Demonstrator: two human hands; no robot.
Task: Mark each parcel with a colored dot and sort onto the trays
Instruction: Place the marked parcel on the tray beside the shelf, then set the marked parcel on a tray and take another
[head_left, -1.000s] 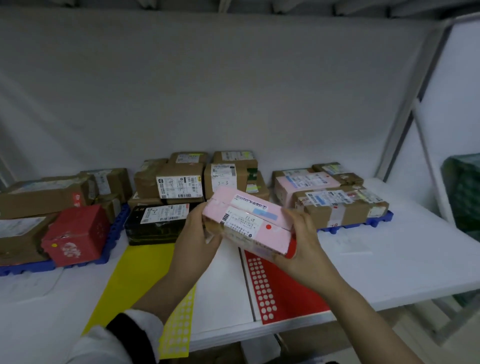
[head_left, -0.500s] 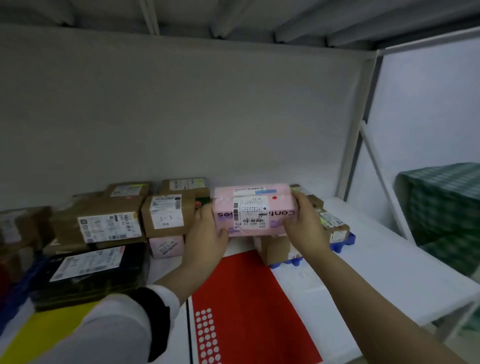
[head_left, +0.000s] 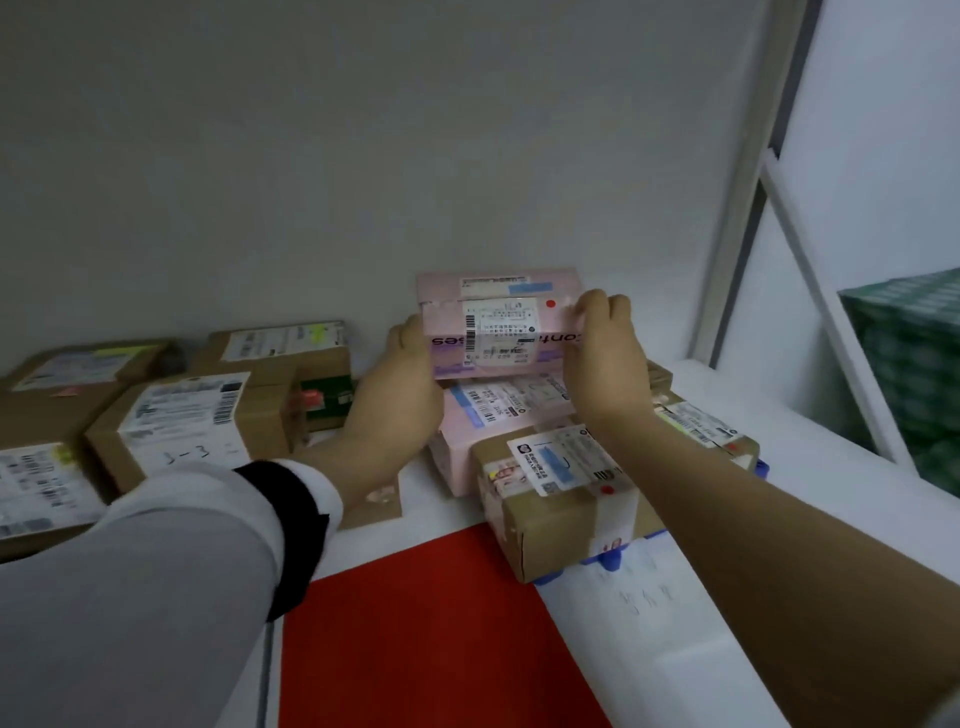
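Observation:
A pink parcel (head_left: 498, 325) with a white label and a red dot is held between both hands above the right-hand stack. My left hand (head_left: 402, 387) grips its left end and my right hand (head_left: 605, 358) grips its right end. Under it lies another pink parcel (head_left: 488, 421) and, in front, a brown parcel (head_left: 566, 499) with a red dot, both on the blue tray (head_left: 608, 561). The red sticker sheet (head_left: 431, 639) lies on the white table in front.
Brown cardboard parcels (head_left: 192, 421) are stacked at the left, one marked "3-3". A grey wall rises right behind the stacks. A slanted white frame bar (head_left: 826, 312) and a green checked object (head_left: 914, 364) stand at the right beyond the table edge.
Both hands have carried the pink parcel forward and to the right, from above the sticker sheets to above the stack on the right tray. The view has closed in on that stack.

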